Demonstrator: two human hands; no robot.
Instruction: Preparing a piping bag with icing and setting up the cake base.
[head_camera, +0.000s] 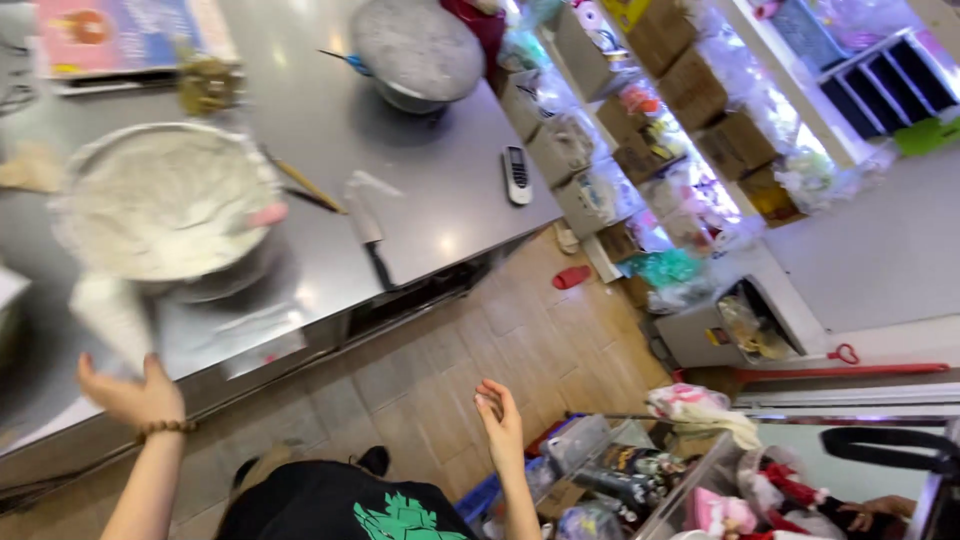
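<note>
My left hand (128, 393) is raised palm-up at the front edge of the steel table (440, 190), fingers spread, holding nothing; a bead bracelet circles its wrist. Just beyond it lies a white piping bag (110, 315), and behind that a large bowl of white cream (165, 205) with a pink spatula tip at its rim. My right hand (500, 420) hangs over the tiled floor (480, 340), fingers loosely apart and empty, away from the table.
A knife (365, 225), a remote control (516, 173), a wooden stick and a round turntable (415, 50) lie on the table. Shelves of boxes and bags (680, 130) line the right. A clear bin of toys (650, 480) stands by my right hand.
</note>
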